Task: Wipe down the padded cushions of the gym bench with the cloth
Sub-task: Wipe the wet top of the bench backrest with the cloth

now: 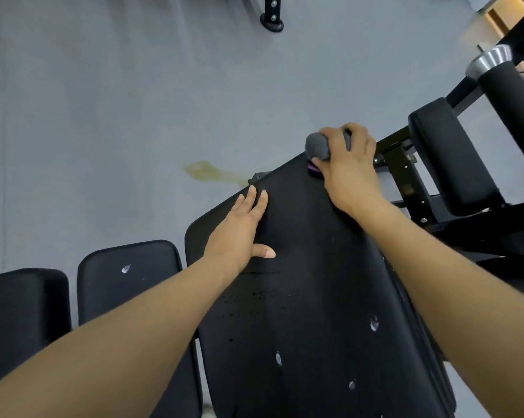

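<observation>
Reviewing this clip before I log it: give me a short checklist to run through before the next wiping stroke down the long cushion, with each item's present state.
1. Cloth in grip: ok. The right hand holds the bunched grey cloth.
2. Cloth at a starting edge: ok. It sits at the far corner of the long cushion.
3. Cushion steadied: ok. The left hand lies flat on it near its left edge.
4. Stroke path free: ok. The surface below the cloth is bare.
5. Dirt left to wipe: not ok. White spots remain on the near half.
6. Cloth dampness: cannot tell.
</observation>
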Motion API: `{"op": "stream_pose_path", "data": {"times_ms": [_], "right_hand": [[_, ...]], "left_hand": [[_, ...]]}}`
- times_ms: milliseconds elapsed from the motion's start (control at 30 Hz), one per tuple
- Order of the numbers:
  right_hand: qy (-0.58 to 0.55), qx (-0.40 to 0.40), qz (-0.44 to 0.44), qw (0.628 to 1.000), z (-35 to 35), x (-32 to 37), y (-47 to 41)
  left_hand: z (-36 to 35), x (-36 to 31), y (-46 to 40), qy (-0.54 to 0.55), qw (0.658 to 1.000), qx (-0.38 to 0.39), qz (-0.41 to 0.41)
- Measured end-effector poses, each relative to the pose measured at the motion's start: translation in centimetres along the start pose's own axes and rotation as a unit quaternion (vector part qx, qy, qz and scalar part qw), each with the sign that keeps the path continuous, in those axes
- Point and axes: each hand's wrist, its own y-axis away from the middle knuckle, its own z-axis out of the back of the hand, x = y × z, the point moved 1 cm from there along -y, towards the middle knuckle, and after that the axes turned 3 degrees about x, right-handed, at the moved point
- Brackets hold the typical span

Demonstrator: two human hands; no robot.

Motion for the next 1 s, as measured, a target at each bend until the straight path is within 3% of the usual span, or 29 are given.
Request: {"op": "stream_pose_path", "data": {"times_ms": [233,367,500,600,800,900,1000], "right_hand": [[0.032,0.033,0.073,0.996,-0.3,-0.3,13.0],[0.037,0.012,0.104,0.994,-0.8,-0.2,8.3],[0.001,0.029,0.042,0.999,-0.8,0.5,2.1],[-0.007,0.027,0.036,0.999,-0.3,0.1,3.2],[0.038,0.044,0.106,0.993,0.1,-1.0,11.8],[0.045,0.028,0.124,0.991,-0.2,-1.1,8.8],[0.020,0.005,0.064,0.998,-0.5,0.1,3.0]], "left_hand": [[0.1,-0.1,-0.1,0.000,1.000,0.004,0.005],[0.0,0.1,-0.2,0.003,1.000,0.002,0.001],[-0.1,0.1,-0.2,0.000,1.000,-0.001,-0.004],[-0.1,0.2,-0.1,0.000,1.000,0.001,-0.004],[-0.1,0.1,-0.1,0.003,1.000,-0.001,-0.002],[0.0,0.2,-0.1,0.005,1.000,-0.002,-0.004],[-0.1,0.4,-0.2,0.011,1.000,-0.001,-0.007]]}}
